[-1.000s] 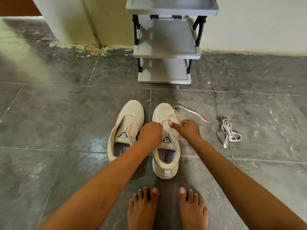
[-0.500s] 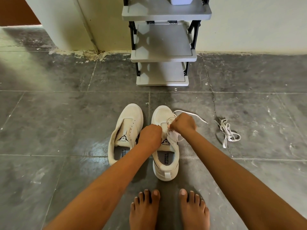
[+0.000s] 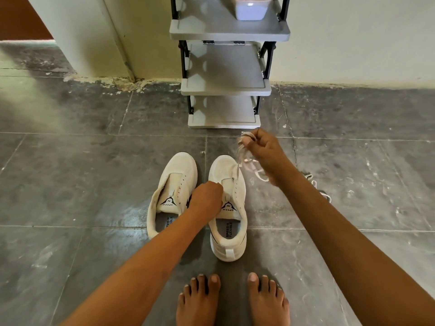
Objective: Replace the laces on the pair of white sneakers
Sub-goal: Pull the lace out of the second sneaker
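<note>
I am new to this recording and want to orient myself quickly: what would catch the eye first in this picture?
The right hand holds a bunched white lace up off the floor, and a strand runs down to the front eyelets of the right-side sneaker. The left hand grips that sneaker at its eyelet edge, and the left-side sneaker stands laceless beside it. A grey shelf rack stands against the wall beyond.

We find the left sneaker [image 3: 171, 191] and the right sneaker [image 3: 227, 208] side by side on the floor [image 3: 94, 172], toes toward the shelf rack [image 3: 226, 85] behind them at the wall [image 3: 353, 43]. A container [image 3: 250, 8] sits on the rack's upper shelf. Our left hand [image 3: 207, 196] holds the right sneaker. Our right hand [image 3: 261, 149], beyond its toe, holds a lace [image 3: 238, 170] running down to it. A loose lace [image 3: 313, 182] lies on the floor further right.
</note>
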{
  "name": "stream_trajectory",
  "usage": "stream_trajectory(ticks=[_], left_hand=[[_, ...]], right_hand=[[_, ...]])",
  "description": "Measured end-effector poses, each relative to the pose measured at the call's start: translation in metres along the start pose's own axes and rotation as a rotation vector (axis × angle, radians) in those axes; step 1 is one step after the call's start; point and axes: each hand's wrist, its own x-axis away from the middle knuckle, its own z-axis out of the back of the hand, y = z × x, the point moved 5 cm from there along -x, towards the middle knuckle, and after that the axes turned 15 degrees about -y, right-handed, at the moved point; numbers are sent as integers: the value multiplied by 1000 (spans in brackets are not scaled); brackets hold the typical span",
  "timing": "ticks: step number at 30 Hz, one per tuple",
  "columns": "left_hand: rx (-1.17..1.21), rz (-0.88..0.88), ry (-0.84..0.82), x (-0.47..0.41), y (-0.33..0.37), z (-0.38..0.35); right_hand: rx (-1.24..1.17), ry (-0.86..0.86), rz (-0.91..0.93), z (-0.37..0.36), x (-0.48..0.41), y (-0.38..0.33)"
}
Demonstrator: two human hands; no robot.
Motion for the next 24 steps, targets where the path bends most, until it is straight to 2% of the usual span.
stream_trajectory(ticks=[2,4,5,6,8,9,10,17,24], left_hand=[[11,0,-1,1,-1,0],[15,-4,9,1,-1,0],[12,-7,15,1,-1,0],[9,-11,18,1,-1,-1],[4,-21,26,0,-1,-1],[3,-23,27,0,-1,-1],[4,-23,28,0,-1,-1],[-28,-11,18,-1,0,-1],[-42,-12,26,0,2,0]], right_hand=[[-248,-48,-52,-11,-3,10],[-464,18,-173,-12,-7,28],[-478,75,-263,-9,-9,36],[-342,116,-359,-4,-10,44],[97,104,-512,7,-12,59],[312,87,-530,10,-13,65],[423,93,-531,13,-13,73],[762,-55,-570,2,1,104],[601,106,-630,8,6,117]])
